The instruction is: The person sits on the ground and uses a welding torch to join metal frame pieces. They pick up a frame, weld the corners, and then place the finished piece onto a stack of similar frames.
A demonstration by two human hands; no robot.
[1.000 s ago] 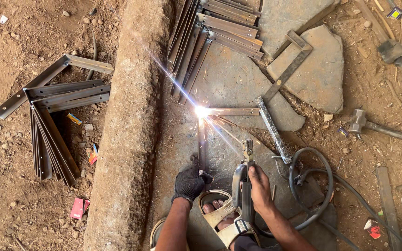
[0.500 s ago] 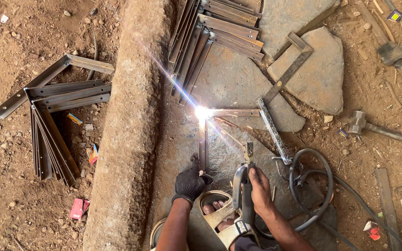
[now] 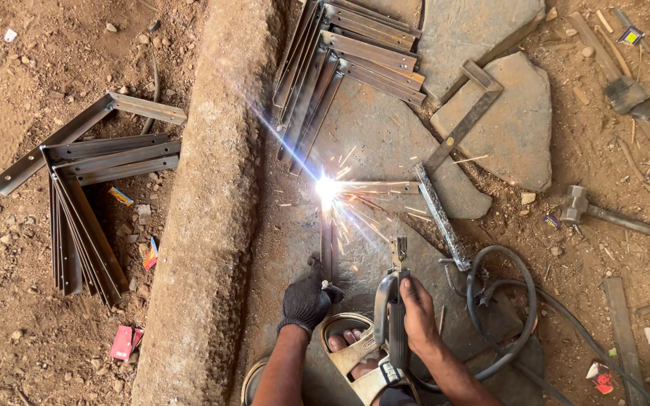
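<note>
Little has moved: sparks still fly at the corner joint (image 3: 328,188). Left hand (image 3: 306,299) pins the metal bar (image 3: 326,240); right hand (image 3: 417,312) grips the welding holder (image 3: 394,301). Weld underway, piles of finished brackets (image 3: 77,195) alongside.

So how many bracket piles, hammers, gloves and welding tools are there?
Bracket piles: 2
Hammers: 2
Gloves: 1, on the left hand, gripping a metal bar
Welding tools: 1, in the right hand
Total: 6
</note>
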